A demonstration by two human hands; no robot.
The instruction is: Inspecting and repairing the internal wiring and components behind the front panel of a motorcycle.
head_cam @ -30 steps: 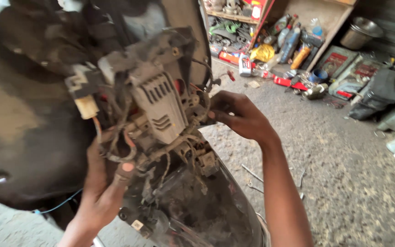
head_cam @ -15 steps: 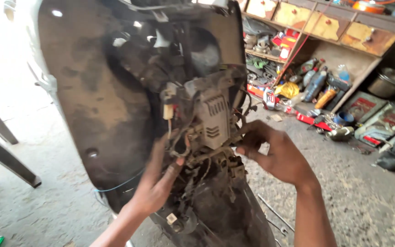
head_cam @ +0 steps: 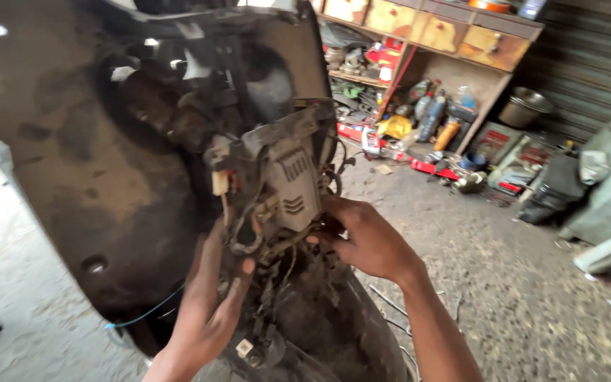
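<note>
Left hand [head_cam: 210, 311] curled narrow under a dusty wire bundle [head_cam: 263, 251], fingertips pinching it; right hand [head_cam: 365, 237] closed on the same bundle just beside a grey ribbed module [head_cam: 291, 185], at the middle of the scooter's open front panel [head_cam: 72, 177]; small cream connector [head_cam: 220, 182] left of the module; right of the module, wooden shelf [head_cam: 426, 42] with red flat boxes [head_cam: 383, 56]; below it bottles [head_cam: 433, 117], yellow bag [head_cam: 395, 127]; farther right, steel bowl [head_cam: 525, 106], contents hidden.
</note>
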